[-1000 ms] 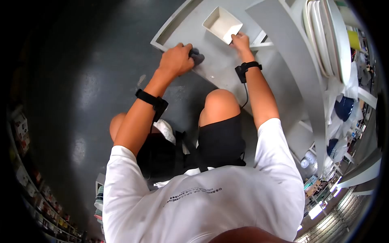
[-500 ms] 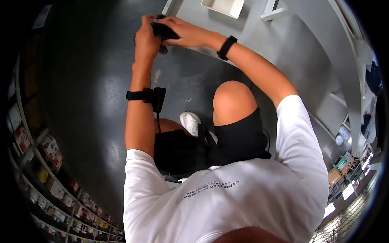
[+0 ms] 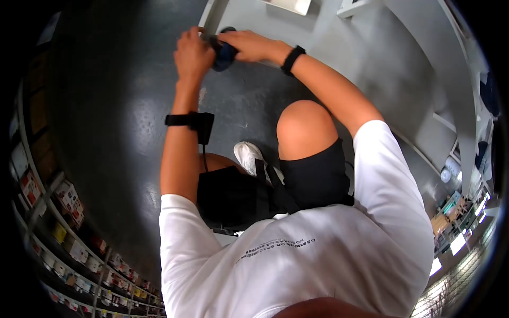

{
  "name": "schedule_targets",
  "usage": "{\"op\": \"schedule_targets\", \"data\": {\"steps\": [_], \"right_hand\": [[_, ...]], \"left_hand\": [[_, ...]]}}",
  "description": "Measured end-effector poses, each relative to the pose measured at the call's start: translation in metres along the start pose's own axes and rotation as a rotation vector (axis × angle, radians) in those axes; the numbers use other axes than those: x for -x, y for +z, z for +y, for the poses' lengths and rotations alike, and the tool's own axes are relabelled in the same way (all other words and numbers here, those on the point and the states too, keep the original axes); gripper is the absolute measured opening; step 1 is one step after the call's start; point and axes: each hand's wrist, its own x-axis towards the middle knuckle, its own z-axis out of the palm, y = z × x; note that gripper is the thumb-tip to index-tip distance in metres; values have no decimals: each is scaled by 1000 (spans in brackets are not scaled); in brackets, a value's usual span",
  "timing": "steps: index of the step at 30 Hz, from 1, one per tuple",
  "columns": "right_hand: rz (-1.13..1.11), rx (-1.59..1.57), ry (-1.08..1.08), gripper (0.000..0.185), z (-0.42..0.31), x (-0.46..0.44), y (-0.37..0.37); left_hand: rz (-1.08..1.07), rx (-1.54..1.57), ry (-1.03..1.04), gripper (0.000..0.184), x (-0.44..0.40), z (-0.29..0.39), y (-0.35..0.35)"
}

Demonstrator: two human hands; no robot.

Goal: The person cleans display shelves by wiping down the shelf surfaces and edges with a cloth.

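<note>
A small dark thing (image 3: 225, 56), black with a dark blue rounded side, is between my two hands at the top of the view. It is smeared by motion, and I cannot make out its kind. My left hand (image 3: 193, 55) is closed against its left side, with the back of the hand towards me hiding part of it. From the right, my right hand (image 3: 250, 46) grips its upper edge, thumb and fingers bent around it. Black straps circle both wrists, and the left one (image 3: 204, 126) carries a black box with a cable.
Beyond my hands lies a grey surface with a raised edge, holding a cream tray (image 3: 292, 4) at the top. My bent knee (image 3: 306, 127) and white shoe (image 3: 247, 155) are below, over the dark floor (image 3: 127, 106). Shelves of boxed goods (image 3: 69, 199) curve along the left.
The dark thing has turned and shifted slightly right and down, showing its blue side. My left hand has drawn a little apart from my right. The tray sits higher in view.
</note>
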Motion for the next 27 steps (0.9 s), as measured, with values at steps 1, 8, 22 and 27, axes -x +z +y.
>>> {"op": "schedule_targets", "data": {"steps": [1, 8, 22, 27], "right_hand": [[-102, -12, 66, 40, 0, 16, -12], [-419, 10, 419, 38, 2, 168, -75], [14, 83, 123, 43, 30, 76, -8], [33, 75, 245, 42, 26, 107, -9]], "left_hand": [[8, 2, 5, 31, -3, -1, 4], [162, 182, -152, 23, -2, -11, 16], [-6, 168, -9, 20, -16, 46, 80], [28, 7, -224, 21, -20, 60, 87]]}}
